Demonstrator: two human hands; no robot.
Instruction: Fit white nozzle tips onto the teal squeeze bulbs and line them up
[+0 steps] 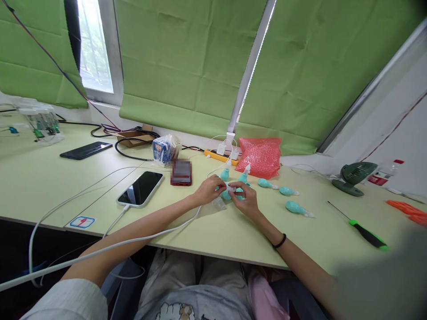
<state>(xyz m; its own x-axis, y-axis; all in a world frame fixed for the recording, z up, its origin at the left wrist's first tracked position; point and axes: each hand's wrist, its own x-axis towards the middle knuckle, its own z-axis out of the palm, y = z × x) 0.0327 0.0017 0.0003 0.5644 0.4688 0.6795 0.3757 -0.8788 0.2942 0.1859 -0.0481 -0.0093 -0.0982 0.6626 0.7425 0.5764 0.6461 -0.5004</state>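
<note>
My left hand [208,189] and my right hand [245,198] meet over the pale green table [50,182], both pinching a small teal bulb with a clear tip [228,192]. A clear plastic bit [219,203] lies just under my left hand. Two more teal bulbs stand upright right behind my hands [224,174] [243,176]. Three others lie on their sides to the right [265,182] [287,191] [295,207].
A phone on a white cable [140,188], a red phone [181,172], a dark phone [86,150], a blue-white packet [164,150], a pink bubble-wrap bag [262,155], a yellow power strip [218,156], a green-handled screwdriver [365,232] and a small green fan [353,175] lie around.
</note>
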